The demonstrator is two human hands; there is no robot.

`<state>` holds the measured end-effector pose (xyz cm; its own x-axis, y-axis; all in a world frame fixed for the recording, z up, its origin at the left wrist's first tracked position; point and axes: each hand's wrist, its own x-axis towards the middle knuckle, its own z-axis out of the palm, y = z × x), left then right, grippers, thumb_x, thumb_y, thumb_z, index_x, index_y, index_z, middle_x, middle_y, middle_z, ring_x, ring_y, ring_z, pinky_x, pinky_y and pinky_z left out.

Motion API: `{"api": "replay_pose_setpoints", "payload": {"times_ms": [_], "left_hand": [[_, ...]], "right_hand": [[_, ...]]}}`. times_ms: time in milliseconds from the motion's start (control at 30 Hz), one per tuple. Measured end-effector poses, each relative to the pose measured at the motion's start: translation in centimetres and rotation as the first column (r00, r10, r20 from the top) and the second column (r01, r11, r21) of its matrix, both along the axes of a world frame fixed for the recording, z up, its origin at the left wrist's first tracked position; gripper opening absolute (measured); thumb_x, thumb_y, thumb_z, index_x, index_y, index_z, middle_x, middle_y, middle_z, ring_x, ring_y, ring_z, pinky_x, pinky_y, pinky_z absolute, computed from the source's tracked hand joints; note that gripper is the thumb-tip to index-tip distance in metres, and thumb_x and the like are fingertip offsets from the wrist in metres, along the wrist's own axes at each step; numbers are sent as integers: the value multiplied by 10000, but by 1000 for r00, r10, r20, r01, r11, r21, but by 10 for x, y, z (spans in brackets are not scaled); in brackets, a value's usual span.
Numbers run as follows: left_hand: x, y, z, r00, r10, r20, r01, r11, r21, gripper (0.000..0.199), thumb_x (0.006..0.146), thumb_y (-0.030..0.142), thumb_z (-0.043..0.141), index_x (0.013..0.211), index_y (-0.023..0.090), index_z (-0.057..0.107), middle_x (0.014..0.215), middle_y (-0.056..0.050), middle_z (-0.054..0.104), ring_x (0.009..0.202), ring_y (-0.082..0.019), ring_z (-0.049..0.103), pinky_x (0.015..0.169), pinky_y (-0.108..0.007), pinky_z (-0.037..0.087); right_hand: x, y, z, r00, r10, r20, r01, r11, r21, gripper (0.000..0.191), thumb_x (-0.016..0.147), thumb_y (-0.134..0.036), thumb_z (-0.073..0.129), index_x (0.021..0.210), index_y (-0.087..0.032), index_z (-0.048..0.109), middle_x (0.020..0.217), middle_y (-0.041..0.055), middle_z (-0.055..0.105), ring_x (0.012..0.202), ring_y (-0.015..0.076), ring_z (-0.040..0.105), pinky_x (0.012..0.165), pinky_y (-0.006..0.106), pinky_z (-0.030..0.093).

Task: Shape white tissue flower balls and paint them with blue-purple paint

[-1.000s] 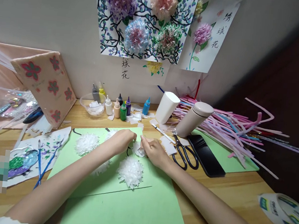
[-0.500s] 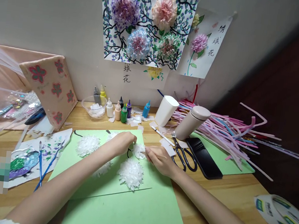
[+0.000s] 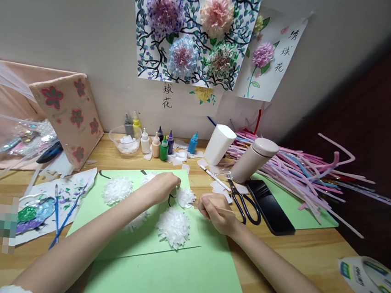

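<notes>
White paper flowers (image 3: pixel 173 228) lie on a green sheet (image 3: pixel 198 232), and a smaller white flower (image 3: pixel 186 198) sits there between the person's hands. From here I see the right hand (image 3: pixel 217 213) pinching a thin wooden stick (image 3: pixel 225 211) aimed at it; the left hand (image 3: pixel 164 186) curls just beside, whether gripping anything I cannot tell.

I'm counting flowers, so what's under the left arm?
A white flower peeks out beyond the left arm, another flower on its near side, both on green paper. I can't see what the arm covers.
</notes>
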<state>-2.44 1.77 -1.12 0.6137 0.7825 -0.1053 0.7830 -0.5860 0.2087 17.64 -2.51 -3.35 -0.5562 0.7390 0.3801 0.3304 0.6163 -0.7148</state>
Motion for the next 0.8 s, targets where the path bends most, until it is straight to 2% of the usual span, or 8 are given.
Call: {"api": "replay_pose_setpoints", "payload": {"times_ms": [267, 533, 800], "left_hand": [[-1, 1, -2, 1000, -13, 16, 13, 1000, -3, 442, 639, -46, 368, 949, 132, 627, 895, -107, 667, 830, -217, 611, 627, -247, 416], [1, 0, 0, 1000, -4, 14, 5, 1000, -12, 433, 633, -55, 384, 930, 135, 634, 849, -108, 669, 794, -219, 621, 598, -238, 403], [2, -2, 4, 1000, -9, -15, 9, 1000, -1, 352, 667, -29, 393, 873, 127, 630, 784, -110, 657, 756, -228, 616, 566, -245, 387]], "right_hand": [[-4, 5, -7, 992, -10, 122, 13, 1000, -19, 424, 929, -286, 220, 541, -189, 361, 523, -19, 403, 506, 99, 413, 553, 238, 316], [-4, 5, -5, 1000, -9, 14, 10, 999, -41, 444, 932, -287, 201, 519, -189, 332, 489, -25, 389, 471, 89, 401, 530, 221, 316], [-12, 14, -2, 969, 14, 246, -9, 1000, -20, 435, 926, -310, 233, 533, -180, 366, 514, -18, 413, 494, 91, 404, 534, 230, 289]]}}
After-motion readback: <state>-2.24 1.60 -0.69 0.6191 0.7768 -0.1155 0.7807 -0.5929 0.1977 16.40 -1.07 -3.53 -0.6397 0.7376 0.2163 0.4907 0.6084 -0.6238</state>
